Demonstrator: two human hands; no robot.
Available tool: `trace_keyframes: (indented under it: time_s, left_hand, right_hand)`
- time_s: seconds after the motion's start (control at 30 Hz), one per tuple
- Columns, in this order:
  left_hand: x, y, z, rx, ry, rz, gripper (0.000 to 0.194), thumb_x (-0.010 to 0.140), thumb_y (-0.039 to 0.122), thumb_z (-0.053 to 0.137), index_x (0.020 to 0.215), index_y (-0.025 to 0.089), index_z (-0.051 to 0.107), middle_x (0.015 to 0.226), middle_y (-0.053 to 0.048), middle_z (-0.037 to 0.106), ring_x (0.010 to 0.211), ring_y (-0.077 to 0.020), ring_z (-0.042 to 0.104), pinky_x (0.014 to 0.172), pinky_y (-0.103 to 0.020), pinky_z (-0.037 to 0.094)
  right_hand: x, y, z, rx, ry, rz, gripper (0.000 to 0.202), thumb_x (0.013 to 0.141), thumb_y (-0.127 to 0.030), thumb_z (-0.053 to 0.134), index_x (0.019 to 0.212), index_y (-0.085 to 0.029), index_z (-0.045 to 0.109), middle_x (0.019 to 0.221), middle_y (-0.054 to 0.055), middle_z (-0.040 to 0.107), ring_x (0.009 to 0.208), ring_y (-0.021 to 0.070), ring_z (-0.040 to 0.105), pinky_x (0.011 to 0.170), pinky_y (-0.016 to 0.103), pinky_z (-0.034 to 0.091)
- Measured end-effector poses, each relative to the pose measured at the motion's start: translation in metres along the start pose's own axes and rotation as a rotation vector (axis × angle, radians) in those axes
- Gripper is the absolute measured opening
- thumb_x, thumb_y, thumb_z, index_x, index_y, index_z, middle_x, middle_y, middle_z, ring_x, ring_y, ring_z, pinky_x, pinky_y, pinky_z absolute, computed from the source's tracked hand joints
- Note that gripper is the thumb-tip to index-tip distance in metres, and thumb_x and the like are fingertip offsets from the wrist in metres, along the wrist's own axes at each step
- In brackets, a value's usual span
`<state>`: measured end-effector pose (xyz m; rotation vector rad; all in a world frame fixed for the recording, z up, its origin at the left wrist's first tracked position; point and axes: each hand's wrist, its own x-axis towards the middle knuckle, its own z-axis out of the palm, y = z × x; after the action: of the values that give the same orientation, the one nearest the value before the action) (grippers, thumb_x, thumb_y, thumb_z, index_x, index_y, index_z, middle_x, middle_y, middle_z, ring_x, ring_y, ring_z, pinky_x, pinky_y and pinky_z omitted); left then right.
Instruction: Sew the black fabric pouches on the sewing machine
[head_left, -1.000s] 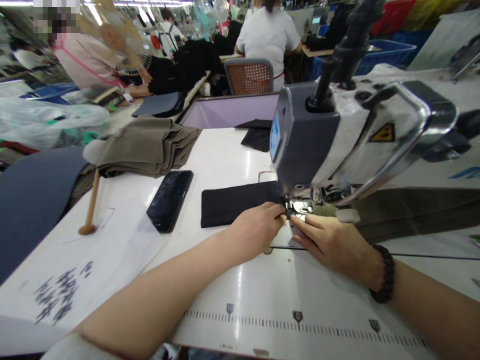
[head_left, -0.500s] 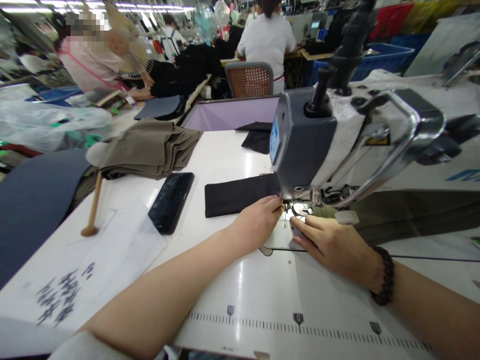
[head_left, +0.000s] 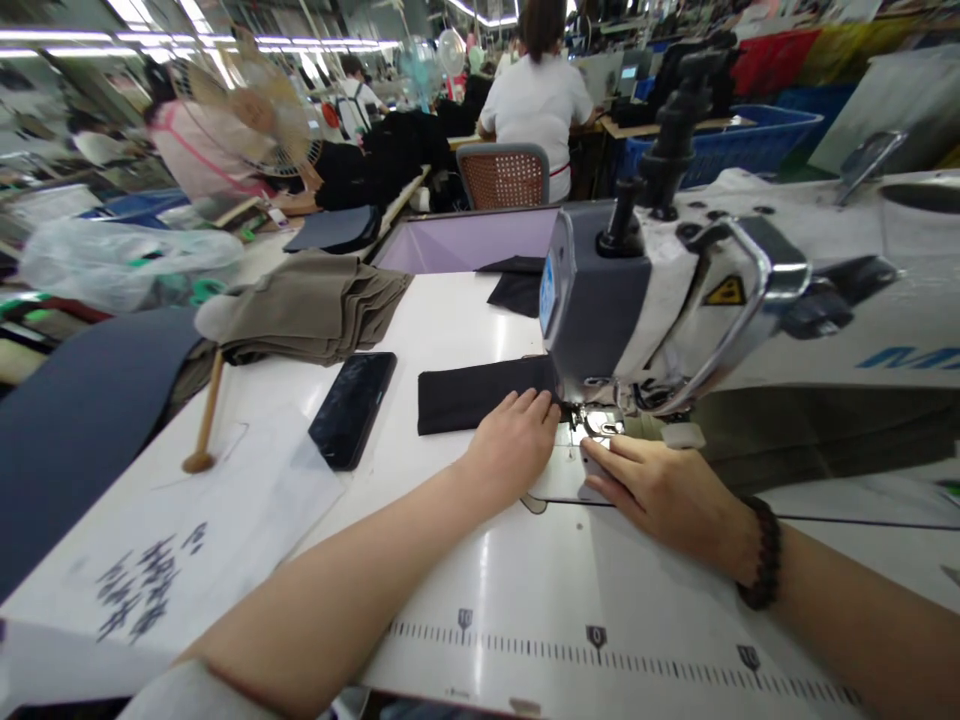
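Note:
A folded black cloth piece (head_left: 472, 395) lies flat on the white sewing table, its right end beside the needle area of the sewing machine (head_left: 600, 290). My left hand (head_left: 516, 440) rests on the cloth's lower right edge, fingers bent and close together; whether they pinch it is hidden. To the right of it, my right hand (head_left: 660, 490) lies on the metal plate (head_left: 559, 475) just in front of the presser foot (head_left: 601, 422), fingers stretched out and a little apart, with a dark beaded bracelet on the wrist.
Left of the cloth are a black phone (head_left: 352, 410), a wooden stick (head_left: 206, 420), a stack of brown-grey cloth (head_left: 307, 305) and a paper with writing (head_left: 247, 500). Olive cloth (head_left: 825, 430) lies under the machine arm. A person in white (head_left: 536, 110) sits ahead.
My left hand has shifted slightly left, away from the needle, and its fingers now lie flatter over the cloth's edge. My right hand has hardly moved. The view has tilted up a little.

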<state>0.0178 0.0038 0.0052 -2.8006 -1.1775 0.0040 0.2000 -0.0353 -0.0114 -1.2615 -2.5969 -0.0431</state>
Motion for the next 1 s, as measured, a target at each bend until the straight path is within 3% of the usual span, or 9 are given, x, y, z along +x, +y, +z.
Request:
trace_keyframes:
  time_s: [0.13,0.27,0.33,0.43,0.57,0.67,0.83,0.9,1.0]
  left_hand:
    - [0.003,-0.004,-0.002,0.044,-0.054,-0.088,0.028,0.084,0.006,0.038,0.109,0.006,0.05,0.113,-0.018,0.052,0.105,-0.0248,0.051,0.086,-0.036,0.043]
    - [-0.009,-0.037,-0.035,-0.128,-0.065,-0.256,0.043,0.074,-0.004,0.037,0.113,0.008,0.049,0.096,-0.014,0.061,0.087,-0.0235,0.059,0.075,-0.035,0.048]
    - [-0.02,-0.056,-0.061,-0.335,0.113,-0.438,0.05,0.069,-0.002,0.038,0.116,0.013,0.048,0.092,-0.01,0.062,0.084,-0.0245,0.06,0.076,-0.039,0.047]
    - [-0.034,-0.07,-0.082,-0.931,0.329,-0.412,0.061,0.065,0.002,0.039,0.125,0.016,0.039,0.095,-0.006,0.061,0.086,-0.0218,0.06,0.078,-0.038,0.048]
    - [-0.044,-0.059,-0.051,-1.31,0.336,-0.531,0.07,0.066,0.007,0.042,0.132,0.008,0.019,0.104,-0.014,0.057,0.095,-0.023,0.057,0.082,-0.042,0.046]
    - [-0.053,-0.042,-0.015,-0.938,0.307,-0.603,0.063,0.071,0.01,0.046,0.131,0.01,0.025,0.123,-0.018,0.044,0.111,-0.026,0.046,0.09,-0.046,0.04]
    - [-0.061,-0.006,-0.002,-0.251,0.097,0.081,0.03,0.084,0.012,0.039,0.111,0.012,0.052,0.121,-0.012,0.047,0.11,-0.0227,0.045,0.095,-0.04,0.038]
    - [-0.055,0.006,-0.004,-0.15,0.032,0.206,0.028,0.086,0.021,0.042,0.109,0.01,0.053,0.118,-0.012,0.05,0.107,-0.0223,0.048,0.094,-0.036,0.039]
    - [-0.037,0.01,-0.004,-0.091,0.054,0.201,0.037,0.086,0.031,0.044,0.111,0.004,0.052,0.117,-0.015,0.051,0.11,-0.0234,0.046,0.096,-0.034,0.037]
  right_hand:
    - [0.0,0.001,-0.001,-0.01,-0.029,-0.006,0.027,0.085,-0.032,0.043,0.102,-0.015,0.056,0.078,0.004,0.062,0.066,0.0139,0.058,0.054,0.024,0.039]
    - [-0.001,0.003,-0.003,0.023,-0.066,-0.005,0.027,0.085,-0.03,0.043,0.103,-0.015,0.056,0.081,0.006,0.062,0.07,0.0142,0.058,0.059,0.024,0.039]
    - [-0.001,0.002,-0.005,0.038,-0.077,-0.009,0.025,0.084,-0.029,0.044,0.102,-0.015,0.056,0.082,0.006,0.062,0.072,0.0146,0.057,0.061,0.024,0.04]
    - [-0.002,0.002,-0.007,0.041,-0.059,-0.023,0.023,0.084,-0.028,0.045,0.101,-0.016,0.056,0.082,0.006,0.061,0.073,0.0146,0.057,0.062,0.024,0.039]
    - [-0.002,0.002,-0.009,0.041,-0.064,-0.028,0.024,0.085,-0.029,0.043,0.101,-0.016,0.056,0.081,0.006,0.061,0.073,0.0143,0.057,0.061,0.024,0.039]
    - [-0.001,0.002,-0.01,0.036,-0.104,-0.015,0.026,0.085,-0.029,0.044,0.103,-0.016,0.056,0.082,0.005,0.061,0.074,0.0149,0.057,0.062,0.024,0.039]
    - [-0.003,0.003,-0.009,0.058,-0.093,-0.028,0.027,0.085,-0.029,0.044,0.103,-0.015,0.057,0.083,0.006,0.061,0.075,0.0151,0.057,0.064,0.025,0.04]
    - [-0.004,0.005,-0.008,0.087,-0.071,-0.066,0.027,0.086,-0.029,0.043,0.102,-0.014,0.058,0.082,0.006,0.06,0.074,0.015,0.056,0.063,0.025,0.04]
    - [-0.007,0.008,-0.007,0.13,-0.036,-0.14,0.028,0.088,-0.028,0.038,0.096,-0.014,0.06,0.074,0.004,0.059,0.067,0.0132,0.055,0.06,0.024,0.04]
